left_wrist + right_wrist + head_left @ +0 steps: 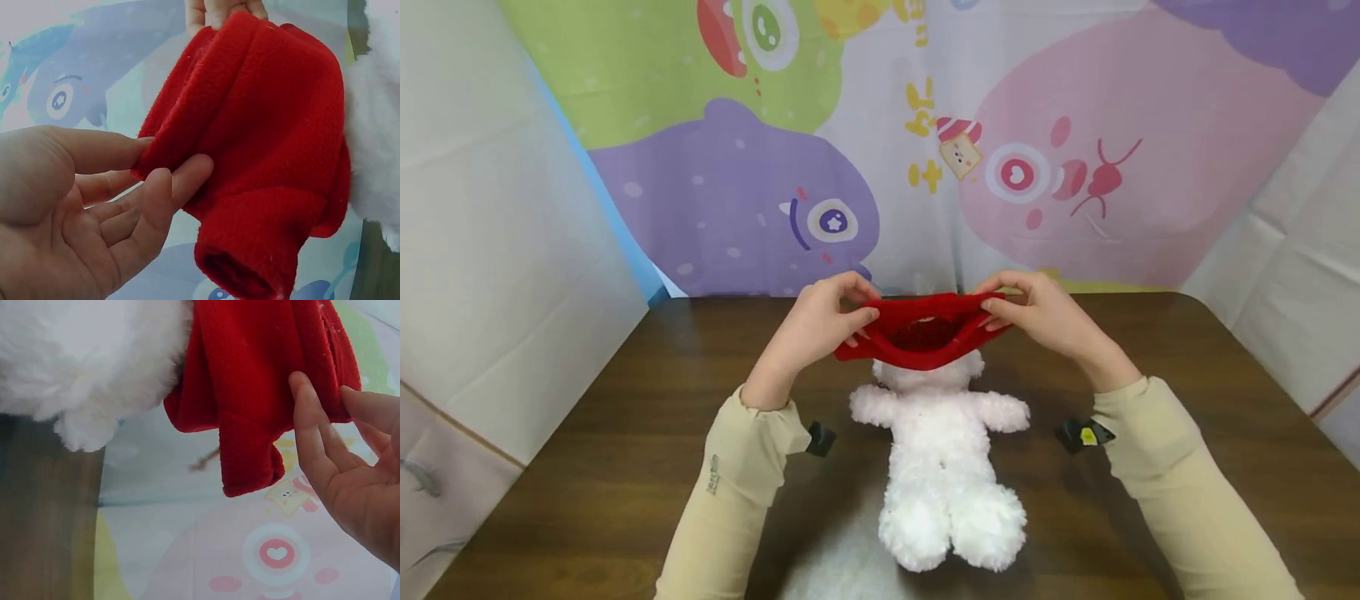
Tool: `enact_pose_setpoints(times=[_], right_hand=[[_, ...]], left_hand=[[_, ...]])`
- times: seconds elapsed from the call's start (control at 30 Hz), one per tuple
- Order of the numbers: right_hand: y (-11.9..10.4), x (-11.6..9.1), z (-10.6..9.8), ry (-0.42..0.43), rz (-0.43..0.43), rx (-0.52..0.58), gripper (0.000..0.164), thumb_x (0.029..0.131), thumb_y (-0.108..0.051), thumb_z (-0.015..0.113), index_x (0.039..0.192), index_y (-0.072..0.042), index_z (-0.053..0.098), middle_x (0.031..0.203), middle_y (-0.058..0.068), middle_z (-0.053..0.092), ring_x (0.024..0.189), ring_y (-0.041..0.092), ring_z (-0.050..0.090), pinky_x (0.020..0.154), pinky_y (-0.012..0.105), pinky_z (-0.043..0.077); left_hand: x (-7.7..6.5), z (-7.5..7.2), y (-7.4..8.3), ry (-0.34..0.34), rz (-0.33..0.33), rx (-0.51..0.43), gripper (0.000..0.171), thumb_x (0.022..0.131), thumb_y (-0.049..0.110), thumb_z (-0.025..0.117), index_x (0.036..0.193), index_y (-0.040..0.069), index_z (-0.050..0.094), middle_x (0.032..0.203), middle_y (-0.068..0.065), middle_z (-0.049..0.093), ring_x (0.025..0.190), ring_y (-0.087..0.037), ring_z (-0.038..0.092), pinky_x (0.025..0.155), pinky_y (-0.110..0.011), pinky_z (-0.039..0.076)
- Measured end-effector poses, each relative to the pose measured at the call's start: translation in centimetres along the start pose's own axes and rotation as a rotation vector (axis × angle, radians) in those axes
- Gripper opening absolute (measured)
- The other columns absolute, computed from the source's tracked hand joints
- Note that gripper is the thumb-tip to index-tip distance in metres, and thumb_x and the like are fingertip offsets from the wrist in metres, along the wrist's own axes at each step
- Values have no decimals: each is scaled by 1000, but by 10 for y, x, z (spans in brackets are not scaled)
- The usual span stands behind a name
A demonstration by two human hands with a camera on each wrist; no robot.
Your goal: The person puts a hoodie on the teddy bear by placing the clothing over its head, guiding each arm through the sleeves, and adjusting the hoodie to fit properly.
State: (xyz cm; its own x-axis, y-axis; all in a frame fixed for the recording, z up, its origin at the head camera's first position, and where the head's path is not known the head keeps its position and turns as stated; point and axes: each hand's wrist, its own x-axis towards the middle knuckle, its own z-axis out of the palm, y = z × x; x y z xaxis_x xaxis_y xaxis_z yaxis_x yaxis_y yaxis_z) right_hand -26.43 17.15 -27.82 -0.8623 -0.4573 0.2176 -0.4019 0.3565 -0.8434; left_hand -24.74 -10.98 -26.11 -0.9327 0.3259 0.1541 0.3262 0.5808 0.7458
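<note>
Two cream fabric sleeves [730, 500] lie nearest the camera, running up to the fingers of the left hand [820, 323] and the right hand [1048, 315]. Both sets of fingers pinch the edge of a red fleece garment [917, 360], which hangs between them with its opening spread and facing the camera. Below the fingers, on a dark brown wood-grain worktop [625, 467], lies a fluffy white plush toy [940, 442], its legs pointing away from them. The garment covers part of the toy's head; whether the two touch, I cannot tell.

The step in hand appears to be holding the garment open above the head. To do it well, the fingers should grip matching spots on either side, level with each other and with only the edge pinched, so the mouth stays wide and the cloth inside does not bunch. Pulling too hard apart would probably flatten the opening; the fluffy fur may well drag on the fleece, so small, even movements would suit.

Counted: two hands, one garment with two short tube-like arms, one toy with two arms and two legs, one worktop, and one printed cartoon cloth [917, 242] beyond the fingers.
</note>
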Motion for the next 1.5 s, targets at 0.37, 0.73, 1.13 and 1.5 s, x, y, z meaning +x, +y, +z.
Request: enact_pose_setpoints(times=[0.37, 0.73, 1.13, 1.5], right_hand=[[-9, 19, -8, 70, 32, 1, 23, 91, -7, 51, 110, 6, 52, 107, 22, 57, 85, 24, 66, 77, 37, 51], [-14, 44, -11, 170, 119, -38, 19, 92, -6, 49, 108, 3, 52, 110, 19, 55, 94, 29, 62, 84, 38, 48], [14, 58, -8, 76, 145, -160, 19, 91, -6, 48, 108, 3, 51, 113, 20, 51, 96, 32, 58, 77, 38, 50], [50, 69, -7, 30, 178, -331, 26, 86, 3, 48, 112, 1, 53, 119, 20, 52, 102, 33, 49, 85, 43, 45]], left_hand=[[23, -16, 13, -5, 11, 2, 20, 87, 12, 59, 106, 8, 57, 103, -8, 60, 66, -18, 64, 62, -29, 54], [50, -20, 12, 83, -21, 32, 19, 88, 18, 58, 105, 10, 58, 106, -6, 59, 81, -19, 62, 70, -31, 49], [67, -4, -18, -29, -131, -259, 37, 90, 19, 55, 116, 4, 35, 113, -13, 43, 97, -27, 54, 89, -35, 47], [91, 12, -48, -158, -114, -333, 31, 91, 20, 52, 118, 4, 53, 124, -11, 49, 115, -27, 45, 102, -41, 33]])
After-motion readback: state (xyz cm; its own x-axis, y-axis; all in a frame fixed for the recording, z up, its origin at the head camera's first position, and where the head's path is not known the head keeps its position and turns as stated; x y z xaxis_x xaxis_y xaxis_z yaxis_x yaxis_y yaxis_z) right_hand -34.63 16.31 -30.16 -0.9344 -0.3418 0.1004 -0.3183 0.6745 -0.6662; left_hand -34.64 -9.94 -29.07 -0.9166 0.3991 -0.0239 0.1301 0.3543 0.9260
